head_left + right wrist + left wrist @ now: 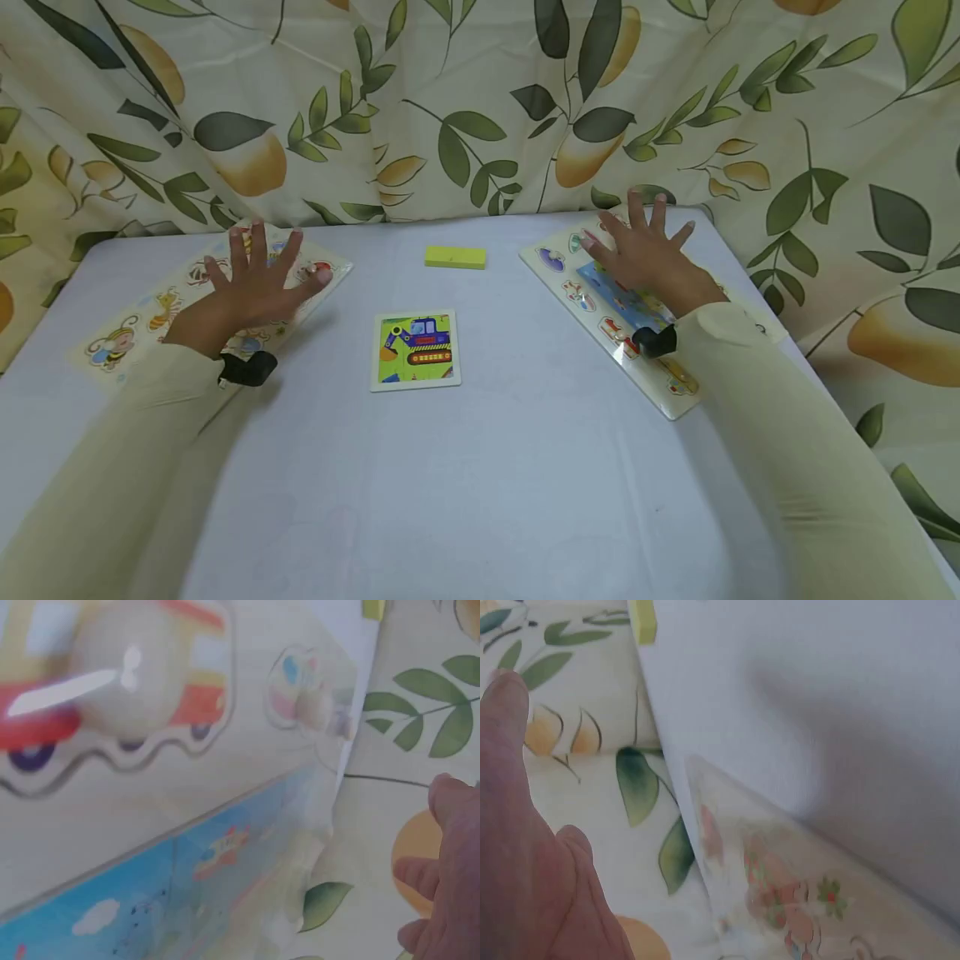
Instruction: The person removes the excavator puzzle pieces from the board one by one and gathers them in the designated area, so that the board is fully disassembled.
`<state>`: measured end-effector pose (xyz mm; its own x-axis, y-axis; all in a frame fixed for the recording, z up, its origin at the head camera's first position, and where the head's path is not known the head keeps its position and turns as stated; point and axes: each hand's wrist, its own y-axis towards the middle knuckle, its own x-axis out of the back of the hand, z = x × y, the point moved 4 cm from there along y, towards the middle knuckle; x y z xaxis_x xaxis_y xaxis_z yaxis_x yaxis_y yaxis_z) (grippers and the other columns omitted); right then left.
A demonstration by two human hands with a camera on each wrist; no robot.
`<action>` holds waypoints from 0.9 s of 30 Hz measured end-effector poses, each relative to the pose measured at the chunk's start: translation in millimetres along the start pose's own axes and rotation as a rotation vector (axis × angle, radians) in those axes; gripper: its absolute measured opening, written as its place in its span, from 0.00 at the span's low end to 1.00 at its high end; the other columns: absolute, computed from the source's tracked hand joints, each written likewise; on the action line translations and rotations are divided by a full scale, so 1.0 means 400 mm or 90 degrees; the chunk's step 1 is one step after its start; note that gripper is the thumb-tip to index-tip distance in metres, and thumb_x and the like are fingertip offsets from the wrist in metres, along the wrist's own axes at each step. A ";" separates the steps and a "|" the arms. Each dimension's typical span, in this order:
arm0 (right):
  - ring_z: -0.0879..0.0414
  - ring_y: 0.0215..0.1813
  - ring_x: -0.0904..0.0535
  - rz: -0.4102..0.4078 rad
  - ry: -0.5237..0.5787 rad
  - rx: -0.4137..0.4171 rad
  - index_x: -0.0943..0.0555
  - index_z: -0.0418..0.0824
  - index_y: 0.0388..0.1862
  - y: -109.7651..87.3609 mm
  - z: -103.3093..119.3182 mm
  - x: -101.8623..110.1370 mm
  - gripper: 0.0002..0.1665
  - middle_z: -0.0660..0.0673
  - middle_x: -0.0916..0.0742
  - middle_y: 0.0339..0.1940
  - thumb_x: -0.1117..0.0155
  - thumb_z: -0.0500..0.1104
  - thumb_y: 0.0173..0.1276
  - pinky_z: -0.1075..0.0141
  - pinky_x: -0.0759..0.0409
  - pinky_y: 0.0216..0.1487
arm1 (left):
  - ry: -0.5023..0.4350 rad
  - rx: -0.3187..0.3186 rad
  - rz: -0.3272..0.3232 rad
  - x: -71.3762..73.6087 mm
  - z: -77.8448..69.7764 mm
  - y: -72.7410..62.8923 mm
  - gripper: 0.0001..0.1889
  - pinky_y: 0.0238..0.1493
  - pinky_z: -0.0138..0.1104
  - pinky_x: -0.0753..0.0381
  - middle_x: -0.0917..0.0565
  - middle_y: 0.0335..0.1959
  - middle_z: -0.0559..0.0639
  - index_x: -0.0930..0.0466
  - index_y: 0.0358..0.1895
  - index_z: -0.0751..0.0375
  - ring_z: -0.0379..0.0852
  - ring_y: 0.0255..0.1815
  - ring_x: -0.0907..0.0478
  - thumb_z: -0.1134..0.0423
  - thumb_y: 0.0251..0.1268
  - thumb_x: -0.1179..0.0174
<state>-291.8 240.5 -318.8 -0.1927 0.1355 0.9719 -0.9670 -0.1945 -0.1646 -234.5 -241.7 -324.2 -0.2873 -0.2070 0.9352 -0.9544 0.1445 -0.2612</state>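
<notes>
Board (142, 329) at left shows a bee (112, 343) and a seahorse (166, 308); my left hand (243, 292) spreads over it, released. At right, my right hand (656, 262), also released with fingers splayed, is over a pale board (558, 287) with a blue panel (600, 287). I can't tell whether either hand touches. Between them on the bench (487, 483), a white-framed digger picture (416, 350) carries a red cab marking too small to read.
</notes>
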 end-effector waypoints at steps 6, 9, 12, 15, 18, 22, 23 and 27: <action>0.35 0.75 0.76 -0.024 0.063 0.065 0.46 0.39 0.78 0.001 0.032 0.003 0.39 0.32 0.60 0.78 0.57 0.58 0.77 0.27 0.75 0.60 | -0.003 -0.048 0.010 -0.037 -0.050 -0.014 0.47 0.57 0.72 0.79 0.83 0.73 0.65 0.70 0.79 0.47 0.68 0.70 0.90 0.25 0.66 0.69; 0.32 0.76 0.65 -0.029 0.069 0.102 0.40 0.36 0.75 0.001 0.050 -0.003 0.34 0.30 0.51 0.78 0.51 0.52 0.77 0.31 0.68 0.66 | -0.017 -0.082 0.030 -0.061 -0.080 -0.029 0.43 0.60 0.71 0.75 0.79 0.75 0.65 0.64 0.79 0.45 0.69 0.71 0.86 0.27 0.68 0.68; 0.32 0.76 0.60 -0.023 0.077 0.119 0.34 0.34 0.72 0.001 0.065 -0.012 0.30 0.30 0.45 0.77 0.50 0.48 0.76 0.36 0.61 0.69 | -0.034 -0.123 0.042 -0.078 -0.112 -0.045 0.40 0.61 0.71 0.70 0.75 0.76 0.66 0.58 0.79 0.43 0.70 0.73 0.82 0.29 0.70 0.67; 0.36 0.77 0.60 -0.010 0.094 0.121 0.32 0.35 0.71 0.000 0.080 -0.021 0.28 0.32 0.43 0.77 0.50 0.46 0.76 0.39 0.58 0.71 | -0.064 -0.151 0.052 -0.092 -0.139 -0.061 0.37 0.62 0.71 0.68 0.72 0.77 0.66 0.55 0.79 0.44 0.70 0.73 0.80 0.32 0.73 0.66; 0.39 0.78 0.59 -0.003 0.119 0.120 0.33 0.35 0.71 -0.003 0.095 -0.027 0.28 0.34 0.42 0.77 0.51 0.46 0.76 0.42 0.56 0.72 | -0.087 -0.163 0.064 -0.104 -0.160 -0.072 0.35 0.62 0.71 0.68 0.70 0.77 0.65 0.54 0.78 0.43 0.70 0.73 0.79 0.35 0.74 0.65; 0.41 0.77 0.53 -0.018 0.167 0.140 0.33 0.35 0.71 -0.005 0.120 -0.031 0.28 0.34 0.39 0.76 0.51 0.46 0.77 0.46 0.53 0.72 | -0.086 -0.181 0.088 -0.130 -0.184 -0.083 0.34 0.63 0.70 0.66 0.68 0.77 0.66 0.51 0.78 0.44 0.70 0.73 0.78 0.36 0.74 0.61; 0.42 0.77 0.50 -0.022 0.179 0.144 0.33 0.36 0.71 -0.005 0.127 -0.034 0.28 0.35 0.37 0.75 0.51 0.46 0.77 0.47 0.51 0.72 | -0.080 -0.185 0.097 -0.138 -0.188 -0.086 0.35 0.63 0.70 0.66 0.68 0.77 0.67 0.50 0.78 0.44 0.70 0.73 0.78 0.35 0.73 0.60; 0.45 0.74 0.41 -0.020 0.212 0.162 0.31 0.38 0.70 -0.005 0.161 -0.048 0.27 0.38 0.30 0.71 0.50 0.48 0.78 0.51 0.45 0.72 | -0.066 -0.190 0.131 -0.169 -0.199 -0.099 0.36 0.64 0.69 0.66 0.69 0.77 0.68 0.46 0.77 0.44 0.69 0.73 0.80 0.34 0.71 0.58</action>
<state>-275.4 175.8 -326.4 -0.2472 0.4433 0.8616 -0.9093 -0.4134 -0.0482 -170.7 -156.2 -357.9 -0.4914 -0.2393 0.8374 -0.8149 0.4657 -0.3450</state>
